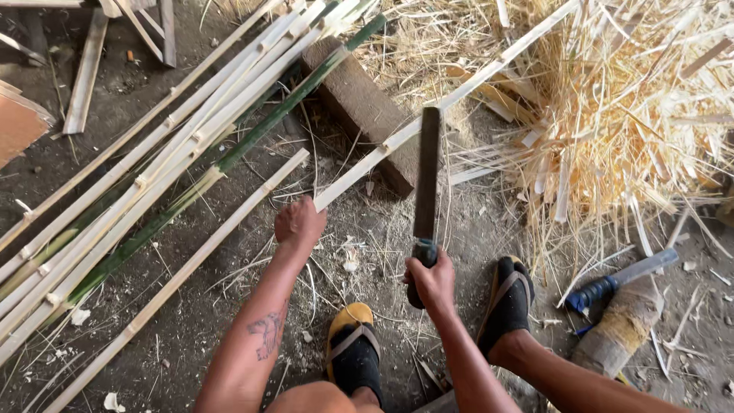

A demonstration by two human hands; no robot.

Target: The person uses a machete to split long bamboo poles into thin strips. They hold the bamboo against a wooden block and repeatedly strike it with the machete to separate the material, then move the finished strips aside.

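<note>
My left hand (299,222) grips the near end of a long pale bamboo strip (451,95) that runs up to the right and rests across a brown wooden block (363,107). My right hand (430,277) holds a long dark flat blade (427,172) by its handle, upright, with the blade's tip close to the strip above the block. Both my feet, in dark sandals with yellow soles, rest on the dirt below my hands.
A bundle of split bamboo strips and a green bamboo pole (191,145) lies at the left. A heap of pale shavings (634,115) fills the upper right. A blue-handled knife (619,281) rests on a log (623,329) at the right.
</note>
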